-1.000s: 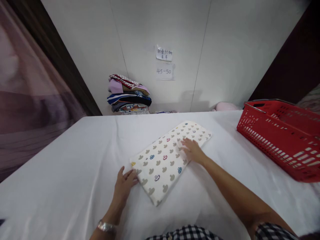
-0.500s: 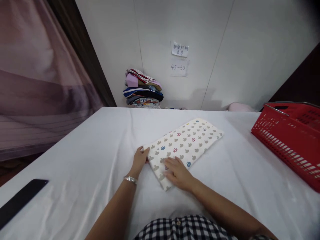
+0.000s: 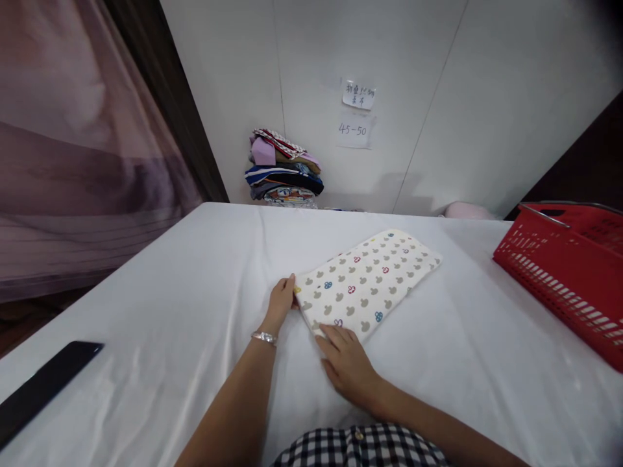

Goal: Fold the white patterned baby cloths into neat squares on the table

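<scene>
A white folded cloth (image 3: 372, 279) printed with grey, red and blue mushroom shapes lies slantwise on the white-covered table (image 3: 160, 311). At its left corner my left hand (image 3: 281, 303), with a silver bracelet at the wrist, pinches the edge, thumb on top and fingers partly hidden at the side. My right hand (image 3: 348, 363) rests over the near corner, fingers stretched out on the fabric and covering that corner. The cloth's far end reaches away to the right, untouched.
A red plastic basket (image 3: 559, 285) with a metal handle stands at the right. A dark flat object (image 3: 53, 383) lies at the left edge. Behind the table is a stack of folded fabrics (image 3: 285, 172) by the wall; a pinkish curtain (image 3: 63, 162) hangs on the left.
My right hand has slid from the cloth's surface toward me, onto its near corner. My left hand stays at the left corner, with its thumb shifted slightly. The view has shifted a little.
</scene>
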Motion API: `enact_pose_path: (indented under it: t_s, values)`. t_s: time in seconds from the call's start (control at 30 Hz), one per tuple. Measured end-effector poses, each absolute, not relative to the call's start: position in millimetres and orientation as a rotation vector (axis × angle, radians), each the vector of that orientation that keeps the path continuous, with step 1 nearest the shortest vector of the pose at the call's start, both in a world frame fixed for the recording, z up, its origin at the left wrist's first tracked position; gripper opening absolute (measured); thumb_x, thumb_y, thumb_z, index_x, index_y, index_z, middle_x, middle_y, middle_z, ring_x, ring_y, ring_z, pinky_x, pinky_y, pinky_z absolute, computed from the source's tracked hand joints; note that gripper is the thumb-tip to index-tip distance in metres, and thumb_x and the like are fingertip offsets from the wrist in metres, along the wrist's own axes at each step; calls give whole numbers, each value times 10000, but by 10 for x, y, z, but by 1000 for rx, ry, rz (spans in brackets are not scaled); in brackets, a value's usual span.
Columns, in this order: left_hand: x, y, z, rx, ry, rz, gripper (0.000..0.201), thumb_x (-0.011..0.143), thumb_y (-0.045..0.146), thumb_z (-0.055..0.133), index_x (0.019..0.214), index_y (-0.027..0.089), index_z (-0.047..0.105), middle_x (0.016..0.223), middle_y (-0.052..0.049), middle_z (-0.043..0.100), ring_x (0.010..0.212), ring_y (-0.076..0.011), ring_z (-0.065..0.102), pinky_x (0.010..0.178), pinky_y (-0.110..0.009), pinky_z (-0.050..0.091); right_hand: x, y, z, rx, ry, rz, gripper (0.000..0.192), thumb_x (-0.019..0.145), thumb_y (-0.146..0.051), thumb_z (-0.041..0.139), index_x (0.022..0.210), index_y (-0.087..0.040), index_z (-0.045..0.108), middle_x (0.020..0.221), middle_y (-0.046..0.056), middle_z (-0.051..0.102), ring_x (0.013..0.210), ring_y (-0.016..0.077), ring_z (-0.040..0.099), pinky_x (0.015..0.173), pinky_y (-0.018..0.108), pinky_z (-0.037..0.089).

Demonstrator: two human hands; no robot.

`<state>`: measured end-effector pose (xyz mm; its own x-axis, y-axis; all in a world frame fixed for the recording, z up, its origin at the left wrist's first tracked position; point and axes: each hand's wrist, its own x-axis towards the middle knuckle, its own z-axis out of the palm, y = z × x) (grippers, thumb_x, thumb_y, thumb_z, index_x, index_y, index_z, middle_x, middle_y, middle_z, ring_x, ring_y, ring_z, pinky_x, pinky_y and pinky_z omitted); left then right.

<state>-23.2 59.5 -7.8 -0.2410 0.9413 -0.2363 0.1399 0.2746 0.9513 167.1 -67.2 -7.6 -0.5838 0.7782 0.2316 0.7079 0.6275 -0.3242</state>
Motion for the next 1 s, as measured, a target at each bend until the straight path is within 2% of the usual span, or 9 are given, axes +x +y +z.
enact_pose_path:
  t_s: [0.1, 0.2, 0.33, 0.43, 0.53, 0.67, 0.83, 1.0]
  values:
    - [-304, 625, -38, 986, 1556, 1016, 280, 843, 409, 403, 726, 175, 501, 535, 13, 536, 437, -115, 517, 443, -239, 448, 1687, -725, -92, -1169, -2462, 230, 446, 824, -109, 452, 1264, -170, 497, 1325, 122, 471, 1181, 250, 415, 980, 417, 356]
    - [-375, 636, -1, 1004, 1525, 971, 237, 836, 332, 386, 755, 162, 529, 617, -12, 599, 489, -111, 563, 480, -225, 459, 1689, -751, -108, -1168, -2445, 204, 450, 804, -76, 452, 1240, -166, 518, 1307, 124, 479, 1160, 251, 423, 965, 413, 362]
    - [-403, 632, 3, 1087, 1535, 923, 162, 766, 251, 472, 839, 154, 580, 647, -7, 623, 538, -114, 590, 497, -207, 455, 1677, -761, -109, -1178, -2440, 177, 433, 810, -89, 467, 1228, -179, 531, 1322, 126, 469, 1173, 257, 413, 954, 416, 359]
    - [-394, 650, -46, 1169, 1598, 925, 182, 733, 223, 512, 884, 161, 591, 604, 8, 610, 510, -116, 576, 476, -201, 430, 1682, -765, -117, -1205, -2425, 156, 407, 844, -136, 464, 1242, -196, 526, 1337, 121, 467, 1196, 262, 398, 961, 428, 341]
    - [-415, 690, -103, 1230, 1671, 951, 184, 727, 212, 502, 874, 170, 604, 589, 7, 608, 510, -125, 569, 499, -220, 433, 1707, -772, -158, -1212, -2422, 155, 495, 821, -91, 445, 1307, -182, 470, 1332, 117, 485, 1197, 245, 403, 966, 420, 329]
    - [-485, 730, -151, 1265, 1752, 988, 210, 727, 247, 491, 880, 176, 615, 637, -13, 639, 558, -145, 591, 547, -246, 453, 1737, -795, -233, -1229, -2468, 171, 595, 778, -36, 417, 1360, -158, 412, 1349, 105, 487, 1205, 223, 406, 953, 393, 333]
    - [-499, 713, -133, 1279, 1804, 977, 178, 729, 307, 483, 793, 188, 600, 647, -19, 640, 581, -156, 604, 556, -256, 469, 1709, -822, -217, -1287, -2472, 173, 475, 871, -138, 405, 1346, -148, 429, 1356, 100, 490, 1202, 219, 412, 965, 385, 321]
    - [-450, 674, -62, 1352, 1807, 943, 349, 751, 522, 485, 758, 187, 583, 656, -32, 641, 616, -182, 601, 558, -275, 455, 1681, -818, -140, -1273, -2464, 176, 427, 891, -196, 422, 1316, -171, 453, 1344, 99, 495, 1195, 212, 409, 962, 379, 319]
